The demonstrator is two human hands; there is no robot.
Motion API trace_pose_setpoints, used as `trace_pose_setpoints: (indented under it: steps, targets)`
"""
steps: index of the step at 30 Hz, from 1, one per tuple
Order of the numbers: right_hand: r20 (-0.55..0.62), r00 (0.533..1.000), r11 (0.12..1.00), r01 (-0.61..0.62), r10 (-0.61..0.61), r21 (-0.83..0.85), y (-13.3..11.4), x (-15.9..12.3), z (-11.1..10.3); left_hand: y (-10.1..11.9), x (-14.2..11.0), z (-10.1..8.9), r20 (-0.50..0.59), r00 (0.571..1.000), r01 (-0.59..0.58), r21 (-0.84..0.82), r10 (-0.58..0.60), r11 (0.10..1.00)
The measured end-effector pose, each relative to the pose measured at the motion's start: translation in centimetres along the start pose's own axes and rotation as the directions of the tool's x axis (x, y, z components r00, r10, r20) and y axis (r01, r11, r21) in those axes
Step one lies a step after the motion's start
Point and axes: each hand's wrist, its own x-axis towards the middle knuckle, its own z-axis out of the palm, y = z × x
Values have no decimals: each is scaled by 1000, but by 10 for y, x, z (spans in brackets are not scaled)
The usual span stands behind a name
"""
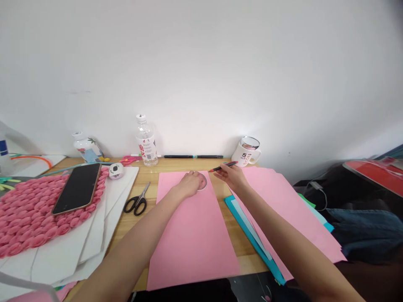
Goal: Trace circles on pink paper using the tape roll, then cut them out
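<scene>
A pink paper sheet (192, 235) lies flat on the wooden desk (151, 184) in front of me. My left hand (189, 183) rests on its far end, fingers curled down over a small round, clear-rimmed object (203, 183). My right hand (231, 175) hovers just right of that spot, pinching a red-tipped pen (223, 167) whose tip points left toward the round object.
Black-handled scissors (137, 202) lie left of the sheet. A phone (78, 188) sits on a pink knotted mat (28, 214) over white sheets. A water bottle (146, 141), a mug (247, 152) and a black marker (193, 156) line the wall. More pink and teal paper (283, 205) lies right.
</scene>
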Motion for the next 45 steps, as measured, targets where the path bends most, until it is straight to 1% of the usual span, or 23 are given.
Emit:
trace_pose_setpoints:
  steps: [1,2,3,4,6,9,12,14,16,17,18,20,22,23,25,27,31,37,40,45]
  targets:
    - [32,994,977,-113,109,181,1,-14,-3,-2,1,0,1,1000,2,-13,-2,1000]
    - [72,975,923,-222,210,315,2,-28,-6,-3,1,0,4,1000,1,-27,-1,1000]
    - [106,957,877,-289,269,384,5,-42,-8,-4,1,-1,8,1000,-2,-41,2,999]
    - [134,943,848,-331,303,414,8,-56,-9,-4,1,-1,13,1000,-5,-54,6,999]
    - [144,926,823,-376,348,426,14,-78,-10,-5,1,-2,14,1000,-7,-80,9,997]
    - [129,932,825,-360,338,436,24,-96,-8,-6,0,-4,-21,1000,9,-127,-12,992]
    - [104,949,836,-313,299,452,30,-100,-5,-12,-7,-10,-101,993,46,-180,-65,983]
    - [91,957,843,-286,276,455,32,-101,-5,-21,-19,-15,-177,979,62,-219,-102,974]
    - [76,962,845,-265,261,465,33,-102,-4,-31,-39,-18,-313,941,23,-317,-128,948]
    - [64,963,841,-259,260,474,33,-104,-4,-35,-52,-17,-343,931,2,-330,-122,944]
    - [50,964,838,-252,262,484,34,-105,-3,-38,-65,-15,-355,927,-3,-329,-121,944]
    - [25,964,832,-241,265,500,35,-108,-2,-39,-95,-7,-325,942,-14,-294,-86,956]
    - [5,962,826,-238,274,511,37,-110,-1,-34,-124,4,-270,963,-46,-235,-20,971]
    - [-4,959,822,-240,283,517,38,-110,-1,-31,-137,9,-259,966,-69,-198,16,978]
    - [-23,953,811,-245,303,531,40,-110,0,-25,-156,20,-272,960,-110,-129,72,986]
    - [-41,950,807,-239,309,540,41,-110,1,-20,-168,28,-291,950,-142,-69,116,988]
    - [-63,945,798,-235,322,555,41,-111,3,-19,-175,38,-297,943,-156,11,152,988]
    - [-89,933,798,-245,348,550,35,-114,7,-26,-172,48,-310,943,-123,26,124,992]
    - [-85,935,810,-249,344,531,32,-113,7,-24,-172,47,-311,944,-113,17,113,993]
    - [-54,946,820,-248,321,516,28,-113,13,-18,-174,37,-300,951,-79,-15,71,997]
